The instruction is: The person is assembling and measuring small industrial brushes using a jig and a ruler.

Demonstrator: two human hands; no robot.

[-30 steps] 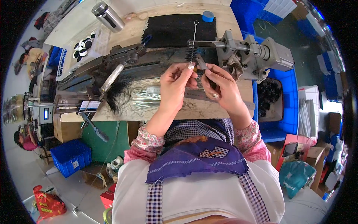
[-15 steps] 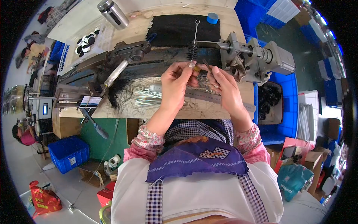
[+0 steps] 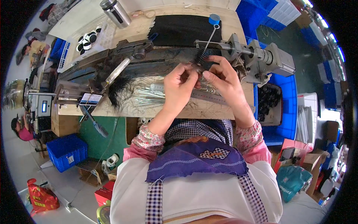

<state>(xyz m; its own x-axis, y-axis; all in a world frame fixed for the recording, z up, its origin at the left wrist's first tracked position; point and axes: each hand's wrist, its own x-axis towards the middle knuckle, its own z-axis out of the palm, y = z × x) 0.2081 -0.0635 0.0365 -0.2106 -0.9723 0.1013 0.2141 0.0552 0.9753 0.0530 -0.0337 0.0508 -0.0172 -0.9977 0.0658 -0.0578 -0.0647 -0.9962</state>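
**Wooden workbench (image 3: 140, 30), with a wire brush (image 3: 205, 48) held over it**

Seen from the room, the brush slants above the bench, its looped end up toward a blue disc (image 3: 214, 18) beside a black mat (image 3: 179, 30). The left hand (image 3: 179, 83) pinches its lower end, thumb and forefinger together. The right hand (image 3: 226, 80) curls just beside the bristles (image 3: 198, 59), its thumb and forefinger a narrow gap apart; whether they grip anything, I cannot tell. Thin metal wires (image 3: 147, 98) and a steel ruler (image 3: 209, 96) lie below; a grey machine (image 3: 279, 61) stands at right.

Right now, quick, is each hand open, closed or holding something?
Left hand: closed, holding the wire brush.
Right hand: partly curled beside the brush; its hold cannot be told.
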